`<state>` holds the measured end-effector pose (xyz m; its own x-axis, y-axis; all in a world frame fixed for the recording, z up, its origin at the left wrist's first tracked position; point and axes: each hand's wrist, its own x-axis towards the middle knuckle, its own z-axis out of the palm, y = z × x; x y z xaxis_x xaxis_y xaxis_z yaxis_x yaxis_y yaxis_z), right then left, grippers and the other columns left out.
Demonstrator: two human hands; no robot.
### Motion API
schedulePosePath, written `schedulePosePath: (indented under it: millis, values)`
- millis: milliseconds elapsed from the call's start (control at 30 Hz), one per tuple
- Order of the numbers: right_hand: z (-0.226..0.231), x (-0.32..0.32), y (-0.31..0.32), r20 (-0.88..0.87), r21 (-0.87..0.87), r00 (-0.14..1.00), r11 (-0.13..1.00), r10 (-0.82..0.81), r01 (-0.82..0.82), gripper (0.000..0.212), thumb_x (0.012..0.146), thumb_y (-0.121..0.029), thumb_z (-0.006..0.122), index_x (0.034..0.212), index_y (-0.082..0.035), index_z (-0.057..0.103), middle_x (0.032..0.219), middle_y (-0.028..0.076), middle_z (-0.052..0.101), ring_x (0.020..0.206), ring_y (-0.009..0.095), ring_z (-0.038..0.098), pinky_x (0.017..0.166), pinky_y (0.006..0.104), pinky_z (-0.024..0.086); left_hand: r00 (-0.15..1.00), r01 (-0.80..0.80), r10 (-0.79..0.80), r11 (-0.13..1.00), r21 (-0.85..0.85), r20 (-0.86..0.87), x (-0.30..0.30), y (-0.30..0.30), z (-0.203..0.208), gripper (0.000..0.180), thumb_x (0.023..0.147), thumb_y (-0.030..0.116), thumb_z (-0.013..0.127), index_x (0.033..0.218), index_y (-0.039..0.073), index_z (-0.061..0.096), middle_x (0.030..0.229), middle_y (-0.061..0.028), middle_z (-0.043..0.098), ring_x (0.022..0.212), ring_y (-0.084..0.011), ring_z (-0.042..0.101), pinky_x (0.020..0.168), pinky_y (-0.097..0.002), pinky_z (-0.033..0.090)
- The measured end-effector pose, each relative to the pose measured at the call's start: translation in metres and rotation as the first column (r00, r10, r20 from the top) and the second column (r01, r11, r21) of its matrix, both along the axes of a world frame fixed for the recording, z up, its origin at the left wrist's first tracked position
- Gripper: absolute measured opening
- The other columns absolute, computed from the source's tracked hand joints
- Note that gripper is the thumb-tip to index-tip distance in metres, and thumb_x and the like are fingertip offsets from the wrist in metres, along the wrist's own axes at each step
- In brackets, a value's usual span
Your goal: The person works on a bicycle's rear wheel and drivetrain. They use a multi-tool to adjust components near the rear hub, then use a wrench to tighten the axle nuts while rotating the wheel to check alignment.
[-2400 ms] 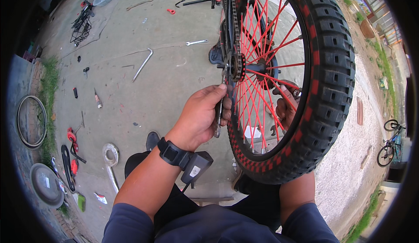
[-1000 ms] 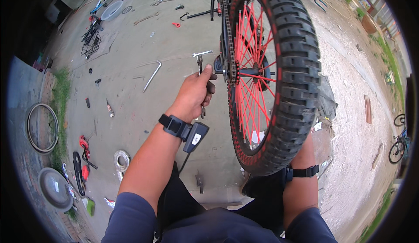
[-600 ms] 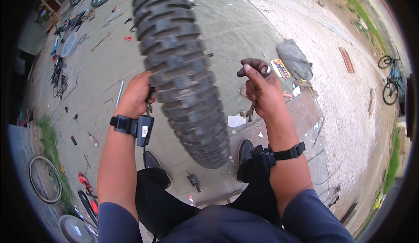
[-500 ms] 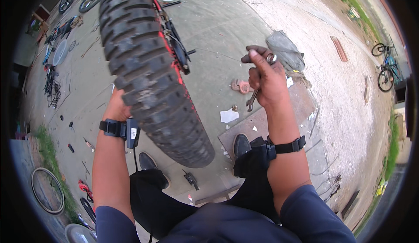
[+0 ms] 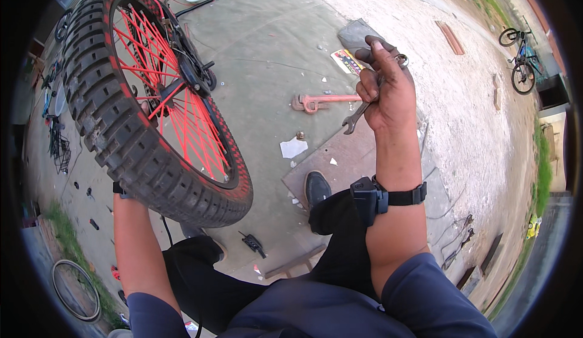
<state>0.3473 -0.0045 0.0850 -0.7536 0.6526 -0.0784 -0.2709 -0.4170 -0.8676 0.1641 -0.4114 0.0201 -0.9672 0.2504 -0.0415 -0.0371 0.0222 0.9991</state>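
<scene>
A fat black bicycle tyre (image 5: pixel 115 138) with red spokes and a red rim stands upright at my left, its hub and chain toward the top. My right hand (image 5: pixel 384 89) is raised to the right of it, shut on a metal spanner (image 5: pixel 358 114) whose open jaw hangs below my fist. My left hand is hidden behind the tyre; only its forearm (image 5: pixel 136 247) shows, reaching up to the wheel. I sit with dark trousers and a black shoe (image 5: pixel 317 187) below.
A red pipe wrench (image 5: pixel 319 101) lies on the concrete ahead, with paper scraps (image 5: pixel 293 147) and a brown board (image 5: pixel 349 162) near it. A bare rim (image 5: pixel 76 289) lies lower left. A bicycle (image 5: pixel 519 65) stands far right on the gravel.
The wheel has swung from my right, past my middle, over to my left. My right hand came off the wheel and rose up to the right with the spanner.
</scene>
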Motion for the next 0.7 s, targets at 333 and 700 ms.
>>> schedulePosePath:
  millis: [333, 700]
  values:
    - [0.006, 0.024, -0.028, -0.024, -0.045, 0.995, 0.994, 0.095, -0.096, 0.037, 0.094, -0.028, 0.069, 0.115, 0.001, 0.059, 0.089, 0.011, 0.066, 0.043, 0.007, 0.038, 0.039, 0.0244, 0.029, 0.986, -0.142, 0.140, 0.990, 0.010, 0.085, 0.059, -0.030, -0.045, 0.037, 0.103, 0.044, 0.053, 0.110, 0.009, 0.063, 0.096, -0.0034, 0.066, 0.081, -0.0136, 0.059, 0.071, -0.0318, 0.048]
    - [0.010, 0.063, -0.019, -0.137, -0.061, 0.984, 0.991, 0.112, -0.122, 0.034, 0.102, -0.032, 0.053, 0.115, -0.001, 0.060, 0.091, 0.011, 0.065, 0.045, 0.008, 0.036, 0.042, 0.0249, 0.028, 0.868, -0.291, 0.371, 0.919, -0.266, 0.331, 0.198, -0.060, -0.002, 0.054, 0.105, 0.046, 0.044, 0.135, 0.002, 0.053, 0.123, -0.0169, 0.063, 0.117, -0.0289, 0.059, 0.101, -0.0452, 0.045]
